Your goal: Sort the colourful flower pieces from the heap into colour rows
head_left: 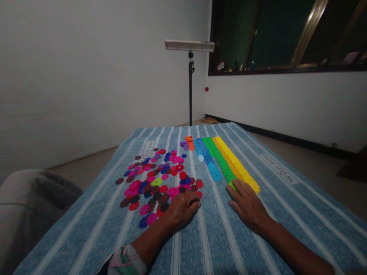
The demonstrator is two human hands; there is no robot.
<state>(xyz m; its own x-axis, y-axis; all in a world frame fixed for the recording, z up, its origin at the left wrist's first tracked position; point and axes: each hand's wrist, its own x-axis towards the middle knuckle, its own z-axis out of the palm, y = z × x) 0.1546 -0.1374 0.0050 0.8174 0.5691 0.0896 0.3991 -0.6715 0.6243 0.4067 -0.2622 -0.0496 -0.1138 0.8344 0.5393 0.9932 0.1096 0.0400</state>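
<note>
My left hand (183, 208) rests at the near right edge of a loose pile of round, scalloped plastic discs (156, 196). Its fingers are curled in, and what they hold, if anything, is hidden. The pile mixes pink, red, brown, dark blue and black discs, with a lime green disc (157, 181) in its middle. With fingers stretched forward, my right hand (248, 202) lies at the near end of a row of overlapping green discs (219, 158). The fingertips touch that end, where a bright green disc (231, 185) shows partly. A long yellow row (237, 162) runs just right of it.
An orange row (227, 154) lies between the green and yellow ones. Blue rows (204, 147), light blue discs (214, 172), short orange-red discs (189, 142) and purple discs (184, 145) lie further left. A striped cloth (286, 214) covers the table. A lamp on a stand (189, 46) rises behind.
</note>
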